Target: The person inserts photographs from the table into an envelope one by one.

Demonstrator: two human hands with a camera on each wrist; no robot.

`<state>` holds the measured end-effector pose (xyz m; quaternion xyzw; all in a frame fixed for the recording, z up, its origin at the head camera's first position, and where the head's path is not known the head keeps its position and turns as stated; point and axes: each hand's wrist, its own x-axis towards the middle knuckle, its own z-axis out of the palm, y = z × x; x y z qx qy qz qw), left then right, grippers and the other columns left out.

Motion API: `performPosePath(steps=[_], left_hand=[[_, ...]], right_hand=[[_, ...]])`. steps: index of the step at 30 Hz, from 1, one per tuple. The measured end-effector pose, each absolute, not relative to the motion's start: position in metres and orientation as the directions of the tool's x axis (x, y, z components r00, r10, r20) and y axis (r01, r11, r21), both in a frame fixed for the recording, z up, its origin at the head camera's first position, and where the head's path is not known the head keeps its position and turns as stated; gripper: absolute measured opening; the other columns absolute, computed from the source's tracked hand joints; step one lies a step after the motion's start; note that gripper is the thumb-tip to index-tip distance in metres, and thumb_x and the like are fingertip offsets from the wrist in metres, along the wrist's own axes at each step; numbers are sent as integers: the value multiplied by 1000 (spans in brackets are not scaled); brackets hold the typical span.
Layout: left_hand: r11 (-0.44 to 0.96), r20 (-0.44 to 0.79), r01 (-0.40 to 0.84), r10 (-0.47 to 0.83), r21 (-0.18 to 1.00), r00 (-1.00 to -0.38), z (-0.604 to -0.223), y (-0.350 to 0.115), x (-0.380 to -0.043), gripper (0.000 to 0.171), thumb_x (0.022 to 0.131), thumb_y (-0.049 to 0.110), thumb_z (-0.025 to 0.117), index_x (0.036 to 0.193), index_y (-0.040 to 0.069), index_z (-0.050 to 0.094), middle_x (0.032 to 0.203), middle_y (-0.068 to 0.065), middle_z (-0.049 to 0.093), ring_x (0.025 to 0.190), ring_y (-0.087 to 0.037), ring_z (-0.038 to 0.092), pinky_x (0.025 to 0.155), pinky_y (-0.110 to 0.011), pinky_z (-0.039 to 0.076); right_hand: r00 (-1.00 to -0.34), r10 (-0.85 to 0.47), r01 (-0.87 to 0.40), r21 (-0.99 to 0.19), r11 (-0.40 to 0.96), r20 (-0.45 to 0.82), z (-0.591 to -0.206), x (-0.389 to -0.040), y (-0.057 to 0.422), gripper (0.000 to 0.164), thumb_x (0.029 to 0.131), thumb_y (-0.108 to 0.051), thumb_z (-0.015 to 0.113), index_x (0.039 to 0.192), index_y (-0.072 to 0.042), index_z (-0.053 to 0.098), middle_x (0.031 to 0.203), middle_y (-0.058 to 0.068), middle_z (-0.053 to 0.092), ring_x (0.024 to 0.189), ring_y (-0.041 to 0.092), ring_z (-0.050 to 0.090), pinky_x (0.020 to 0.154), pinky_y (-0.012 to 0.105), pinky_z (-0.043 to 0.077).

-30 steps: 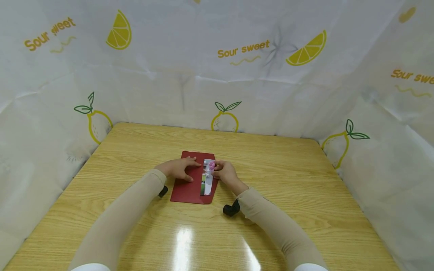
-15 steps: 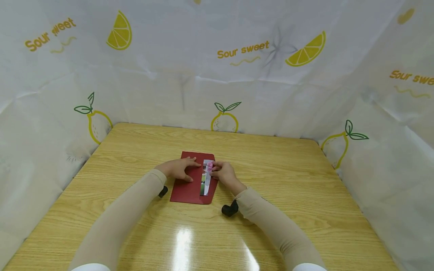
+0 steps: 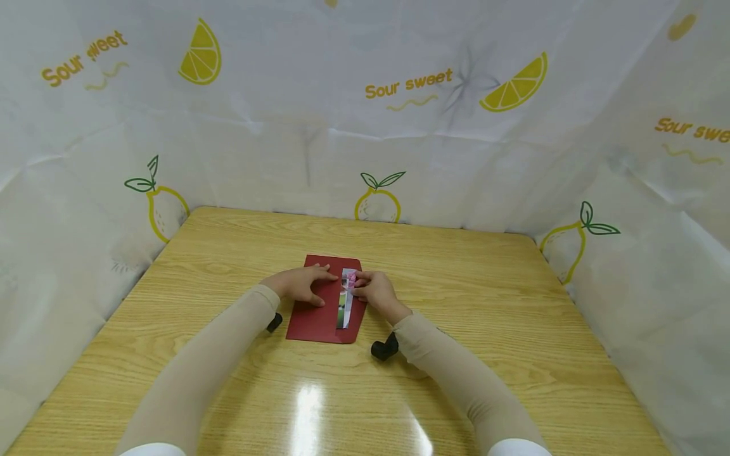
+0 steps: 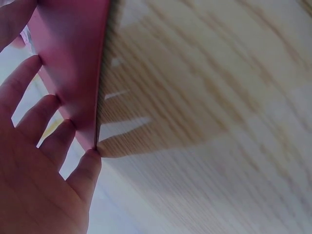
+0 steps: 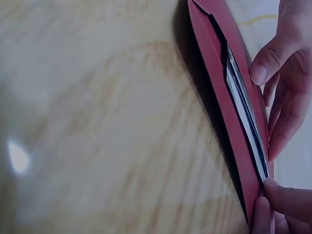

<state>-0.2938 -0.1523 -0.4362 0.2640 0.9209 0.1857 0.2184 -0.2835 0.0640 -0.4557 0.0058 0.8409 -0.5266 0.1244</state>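
Observation:
A red paper envelope point(image 3: 308, 326) lies on the table with its flap to the right. From its opening sticks a narrow strip of a stack of printed photos point(image 3: 342, 313), green, white and pink. My left hand point(image 3: 299, 283) rests on the envelope with spread fingers; in the left wrist view its fingertips touch the red paper point(image 4: 73, 63). My right hand point(image 3: 379, 294) holds the photos' outer edge between thumb and fingers. In the right wrist view the photo stack point(image 5: 243, 105) sits between the envelope's two red layers, its inner part hidden.
The wood-grain table point(image 3: 485, 304) surrounds the envelope. Black wrist-camera pieces point(image 3: 384, 347) hang by both wrists. A white cloth point(image 3: 285, 158) with lemon prints stands behind and at the sides.
My right hand has moved slightly left with the photos, and a narrower strip of them shows outside the envelope. The left hand and envelope stay in place.

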Motion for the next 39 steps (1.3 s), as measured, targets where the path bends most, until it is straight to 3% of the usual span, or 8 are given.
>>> performPosePath(steps=[39], left_hand=[[797, -310, 395, 559, 456, -769, -435, -152, -292, 63, 90, 28, 69, 148, 18, 43, 162, -11, 17, 150, -33, 9, 117, -53, 20]], right_hand=[[-965, -148, 131, -889, 439, -215, -454, -284, 63, 51, 84, 1, 72, 132, -3, 59, 99, 10, 65, 74, 10, 60, 64, 23, 54]])
